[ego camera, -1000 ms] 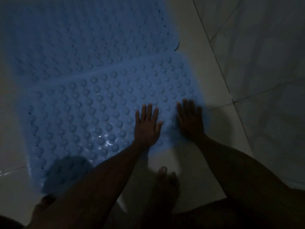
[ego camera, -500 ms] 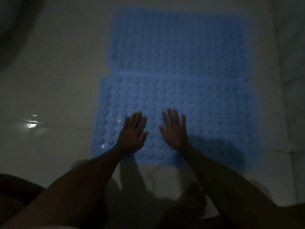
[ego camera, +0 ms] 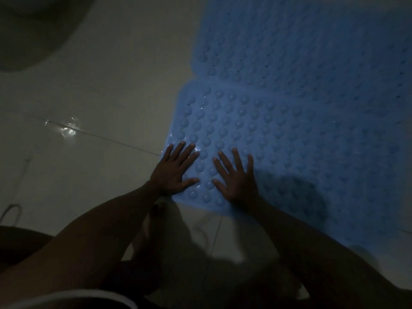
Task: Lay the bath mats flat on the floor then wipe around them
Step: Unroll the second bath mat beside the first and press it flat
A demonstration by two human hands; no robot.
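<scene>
Two blue studded bath mats lie flat on the pale tiled floor, one behind the other. The near mat fills the middle right; the far mat reaches to the top right. My left hand presses flat with fingers spread on the near mat's front left corner. My right hand lies flat beside it, a little to the right, fingers apart. Neither hand holds anything. The room is dim.
Wet tiles spread to the left, with a bright glint of water on a grout line. A dark round shape sits at the top left. My foot stands just below the mat's edge.
Both hands have slid left across the near mat, from its right edge to its front left corner. The view has moved closer and left with them.
</scene>
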